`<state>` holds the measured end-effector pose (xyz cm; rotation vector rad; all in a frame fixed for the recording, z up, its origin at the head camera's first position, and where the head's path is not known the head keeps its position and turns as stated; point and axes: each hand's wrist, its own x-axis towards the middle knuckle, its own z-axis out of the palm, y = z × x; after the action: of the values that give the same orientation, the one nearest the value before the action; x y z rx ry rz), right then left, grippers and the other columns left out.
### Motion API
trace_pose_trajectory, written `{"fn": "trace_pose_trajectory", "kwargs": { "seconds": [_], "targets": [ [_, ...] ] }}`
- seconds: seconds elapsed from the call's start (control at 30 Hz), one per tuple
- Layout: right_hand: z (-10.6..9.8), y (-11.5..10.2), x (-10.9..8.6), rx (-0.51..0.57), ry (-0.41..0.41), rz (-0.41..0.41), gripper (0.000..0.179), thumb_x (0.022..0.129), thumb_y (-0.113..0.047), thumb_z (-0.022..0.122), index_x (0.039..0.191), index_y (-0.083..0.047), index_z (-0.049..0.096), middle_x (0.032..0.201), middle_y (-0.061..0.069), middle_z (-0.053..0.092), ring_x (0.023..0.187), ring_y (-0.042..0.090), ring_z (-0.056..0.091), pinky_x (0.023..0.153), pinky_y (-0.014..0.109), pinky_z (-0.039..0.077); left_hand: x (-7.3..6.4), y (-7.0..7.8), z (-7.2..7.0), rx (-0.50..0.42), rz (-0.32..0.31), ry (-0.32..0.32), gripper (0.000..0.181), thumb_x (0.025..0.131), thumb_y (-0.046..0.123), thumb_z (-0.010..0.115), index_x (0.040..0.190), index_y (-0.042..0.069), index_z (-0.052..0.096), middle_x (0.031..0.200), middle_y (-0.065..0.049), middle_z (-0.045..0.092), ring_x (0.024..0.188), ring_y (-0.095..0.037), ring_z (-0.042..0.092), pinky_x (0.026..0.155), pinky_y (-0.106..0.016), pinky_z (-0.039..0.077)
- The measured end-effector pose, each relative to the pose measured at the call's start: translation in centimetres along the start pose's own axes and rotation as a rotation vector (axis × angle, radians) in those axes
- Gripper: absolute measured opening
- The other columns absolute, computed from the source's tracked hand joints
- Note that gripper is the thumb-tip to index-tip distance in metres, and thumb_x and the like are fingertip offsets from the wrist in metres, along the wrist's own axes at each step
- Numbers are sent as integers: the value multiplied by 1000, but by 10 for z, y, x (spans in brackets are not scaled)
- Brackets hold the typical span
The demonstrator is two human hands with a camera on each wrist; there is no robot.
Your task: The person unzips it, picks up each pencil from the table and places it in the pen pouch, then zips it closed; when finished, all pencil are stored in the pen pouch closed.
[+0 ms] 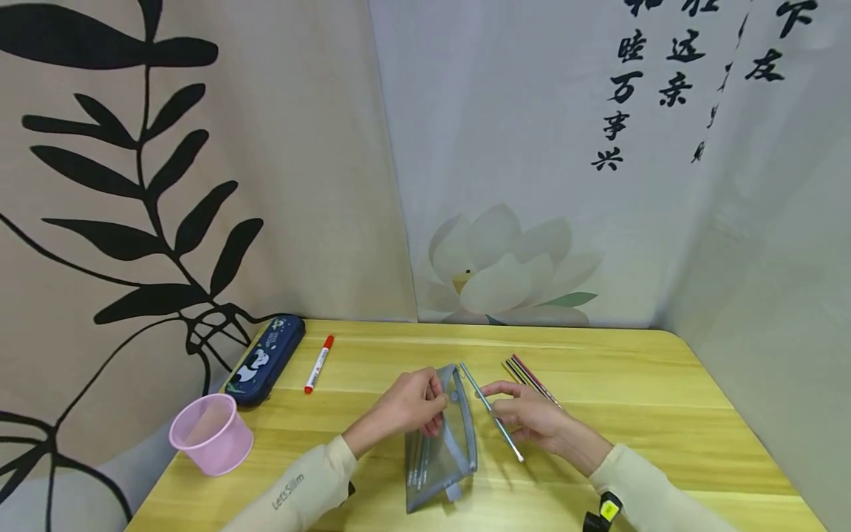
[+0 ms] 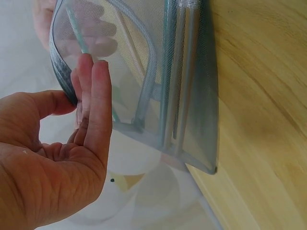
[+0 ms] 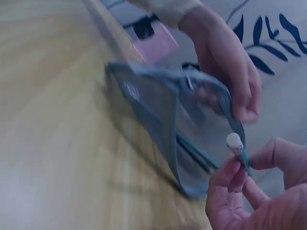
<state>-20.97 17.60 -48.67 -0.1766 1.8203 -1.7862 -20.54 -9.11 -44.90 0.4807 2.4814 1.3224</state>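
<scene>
My left hand pinches the zipped edge of a grey mesh pouch, thumb on one side and fingers on the other. The pouch stands with its mouth spread toward the right. Several pencils show through the mesh in the left wrist view. Between the fingertips of my right hand is a teal pencil, slanted beside the pouch's opening. Its white eraser end points back toward me, and its other end is close to the pouch's upper rim.
Several dark pencils lie on the table behind my right hand. To the left are a red-capped marker, a navy panda pencil case and a pink cup near the table's left edge. A printed curtain hangs behind.
</scene>
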Motion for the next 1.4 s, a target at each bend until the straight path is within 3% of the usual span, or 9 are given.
{"fn": "trace_pose_trajectory", "kwargs": {
  "seconds": [0.1, 0.23, 0.33, 0.7, 0.9, 1.23, 1.4],
  "targets": [
    [17, -1, 1, 24, -15, 18, 60, 88, -3, 59, 147, 0, 49, 66, -9, 40, 61, 8, 34, 52, 20, 34, 0, 0, 2, 2, 0, -1, 5, 100, 10, 61, 97, 6, 59, 71, -6, 72, 57, -22, 73, 61, -49, 68],
    [32, -3, 2, 46, -7, 35, 59, 88, -6, 61, 145, 1, 49, 81, -5, 64, 72, 8, 58, 59, 22, 54, 0, 0, 4, -6, 1, 0, 6, 100, 10, 61, 96, 6, 58, 69, -6, 72, 55, -22, 73, 59, -48, 68],
    [39, -5, 3, 56, 15, 43, 57, 88, -8, 62, 143, 1, 51, 92, -1, 72, 79, 10, 67, 63, 24, 61, 1, 1, 5, -12, -1, 2, 8, 101, 10, 61, 96, 6, 58, 69, -7, 72, 55, -21, 73, 59, -49, 68],
    [47, -4, 6, 70, 56, 64, 53, 88, -8, 64, 139, 2, 52, 92, 3, 74, 81, 14, 72, 65, 27, 65, 1, 0, 6, -26, -4, 6, 7, 100, 9, 61, 96, 5, 57, 69, -8, 72, 55, -21, 73, 60, -50, 68],
    [43, -2, 15, -56, 102, 58, 54, 86, -6, 65, 139, 1, 57, 81, 1, 63, 70, 13, 60, 55, 24, 58, 1, 4, 9, -25, -3, -21, 4, 99, 6, 60, 97, 4, 57, 69, -9, 71, 55, -22, 72, 59, -49, 68],
    [50, -3, 18, -118, 84, 14, 51, 86, -3, 61, 136, -1, 60, 82, 0, 56, 74, 16, 57, 58, 24, 61, 1, 7, 10, -23, 20, -34, 7, 101, 8, 61, 96, 4, 57, 71, -9, 73, 57, -23, 74, 61, -51, 68],
    [52, -4, 19, -124, 87, -24, 50, 88, -2, 66, 137, 0, 60, 94, 3, 63, 83, 18, 65, 62, 28, 65, 1, 6, 4, 2, 8, 0, 8, 100, 8, 61, 95, 4, 57, 69, -7, 72, 54, -21, 72, 59, -50, 68]
  ]
}}
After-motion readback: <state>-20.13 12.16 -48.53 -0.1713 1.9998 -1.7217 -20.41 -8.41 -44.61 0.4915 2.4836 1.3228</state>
